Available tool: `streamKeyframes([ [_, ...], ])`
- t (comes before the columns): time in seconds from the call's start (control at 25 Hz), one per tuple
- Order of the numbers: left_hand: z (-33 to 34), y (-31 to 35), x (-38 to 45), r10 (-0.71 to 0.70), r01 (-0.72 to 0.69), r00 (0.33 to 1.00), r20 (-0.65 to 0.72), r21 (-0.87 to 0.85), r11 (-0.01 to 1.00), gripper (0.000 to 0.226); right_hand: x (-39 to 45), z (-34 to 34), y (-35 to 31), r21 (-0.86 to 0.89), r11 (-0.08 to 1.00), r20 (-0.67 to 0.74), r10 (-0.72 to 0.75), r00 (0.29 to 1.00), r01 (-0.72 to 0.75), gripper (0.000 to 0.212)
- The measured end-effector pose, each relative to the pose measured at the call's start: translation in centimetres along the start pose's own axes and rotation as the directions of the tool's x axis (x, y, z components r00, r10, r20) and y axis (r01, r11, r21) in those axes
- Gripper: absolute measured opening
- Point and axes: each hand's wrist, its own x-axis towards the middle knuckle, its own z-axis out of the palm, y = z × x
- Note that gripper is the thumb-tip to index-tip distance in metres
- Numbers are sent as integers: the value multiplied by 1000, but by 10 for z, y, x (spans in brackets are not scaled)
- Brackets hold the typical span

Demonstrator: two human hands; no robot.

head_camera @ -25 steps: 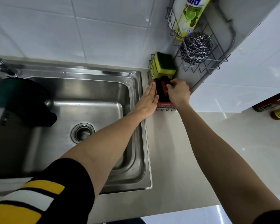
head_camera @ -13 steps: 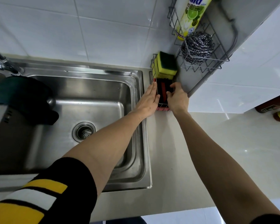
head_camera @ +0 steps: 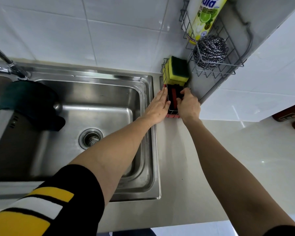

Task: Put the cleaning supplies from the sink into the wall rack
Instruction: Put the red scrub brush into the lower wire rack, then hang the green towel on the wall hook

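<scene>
Sink, left of frame, holds only a dark cloth at its left edge. Wall rack upper right: bottle, steel scourer. Lower basket, frame centre: yellow sponge, black-red scrubber. Left hand flat against the basket side; right hand pinches the scrubber. Best to push it straight down while steadying the basket.

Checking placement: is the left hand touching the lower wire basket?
Touching: the head view shows the left hand pressed flat against the lower wire basket's outer side.
</scene>
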Motion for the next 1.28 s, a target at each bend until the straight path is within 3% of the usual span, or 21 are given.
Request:
streamKeyframes([
  [0.24, -31, -7, -11, -7, 7, 1000, -8, 101, 995, 62, 3, -4, -4, 0, 999, -72, -39, 997, 39, 36],
  [0.48, -102, -43, -43, -64, 81, 975, -212, 76, 994, 53, -17, -3, -52, 167, 946, -171, -250, 953, 278, 20],
  [0.64, -164, -110, -81, -93, 140, 925, -369, 104, 985, 44, -47, 29, -111, 295, 874, -70, -383, 921, 386, 15],
  [0.72, -200, -151, -108, -181, 244, 880, -439, 89, 966, 42, -61, 61, -149, 355, 846, 3, -426, 905, 397, 17],
  [0.92, -281, -238, -173, -420, 492, 704, -572, -33, 870, 46, -101, 145, -253, 471, 822, 214, -457, 863, 319, 33],
  [1.04, -310, -296, -190, -649, 562, 580, -492, -335, 756, 60, -113, 194, -304, 510, 824, 344, -459, 819, 247, 46],
  [1.16, -328, -331, -196, -842, 546, 465, -274, -660, 516, 81, -121, 232, -348, 518, 844, 481, -423, 768, 140, 60],
  [1.28, -340, -332, -196, -890, 511, 456, 27, -826, 236, 53, -121, 264, -382, 559, 829, 561, -386, 732, 8, 83],
])
